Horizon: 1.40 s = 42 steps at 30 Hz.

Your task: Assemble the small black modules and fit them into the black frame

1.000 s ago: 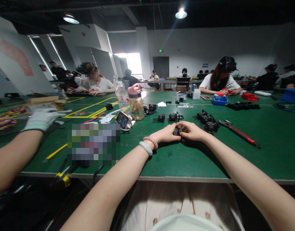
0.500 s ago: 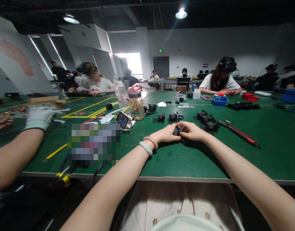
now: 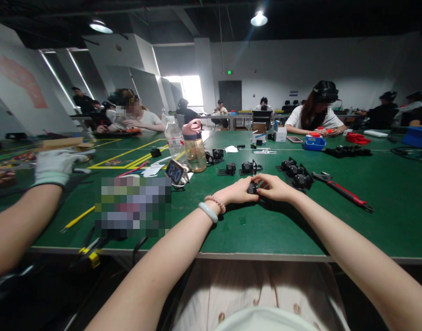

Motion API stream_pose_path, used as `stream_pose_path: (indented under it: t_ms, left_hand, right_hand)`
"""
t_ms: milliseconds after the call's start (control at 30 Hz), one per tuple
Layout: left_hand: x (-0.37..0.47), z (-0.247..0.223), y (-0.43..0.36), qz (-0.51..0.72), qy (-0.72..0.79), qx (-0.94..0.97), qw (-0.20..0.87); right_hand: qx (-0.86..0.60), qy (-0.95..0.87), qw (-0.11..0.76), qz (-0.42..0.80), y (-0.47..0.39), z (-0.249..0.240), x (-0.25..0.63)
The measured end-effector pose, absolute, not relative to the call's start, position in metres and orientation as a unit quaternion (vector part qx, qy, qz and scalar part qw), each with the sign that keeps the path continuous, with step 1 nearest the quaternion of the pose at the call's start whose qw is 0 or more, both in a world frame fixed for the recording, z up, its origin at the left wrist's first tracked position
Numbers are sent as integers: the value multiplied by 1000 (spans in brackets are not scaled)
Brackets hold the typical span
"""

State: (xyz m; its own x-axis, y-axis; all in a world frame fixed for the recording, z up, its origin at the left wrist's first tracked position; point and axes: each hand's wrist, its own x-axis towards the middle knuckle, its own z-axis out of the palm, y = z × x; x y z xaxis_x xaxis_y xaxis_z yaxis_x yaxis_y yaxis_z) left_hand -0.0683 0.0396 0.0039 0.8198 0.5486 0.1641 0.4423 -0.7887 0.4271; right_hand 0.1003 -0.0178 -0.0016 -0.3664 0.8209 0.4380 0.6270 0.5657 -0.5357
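Observation:
Between my two hands is a small black part (image 3: 253, 188), mostly covered by fingers, so its exact kind does not show. My left hand (image 3: 240, 191) grips it from the left, thumb toward me. From the right, the curled fingers and thumb of my right hand (image 3: 273, 187) hold the same part. Just beyond them stand black assemblies with thin prongs, one (image 3: 247, 168) straight ahead and another (image 3: 228, 169) left of it. A cluster of similar black assemblies (image 3: 295, 172) lies to the right of my right hand.
Right of the cluster lies an adjustable wrench (image 3: 345, 191) with a red and black handle. A drink bottle (image 3: 195, 149), a clear water bottle (image 3: 174, 138) and a small clock (image 3: 176, 172) stand at left. A co-worker's gloved hand (image 3: 54, 168) is far left. A blue bin (image 3: 315, 143) sits farther back.
My hands and the black part stay almost in place. Across the table at left, a co-worker's hand has risen toward the head.

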Motion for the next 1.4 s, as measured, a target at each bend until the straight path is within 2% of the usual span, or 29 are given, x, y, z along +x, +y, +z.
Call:
stream_pose_path:
  t_ms: [1400]
  left_hand:
    - [-69, 1, 44, 139, 261, 937, 184]
  right_hand:
    - [-462, -801, 338, 174, -13, -5, 102]
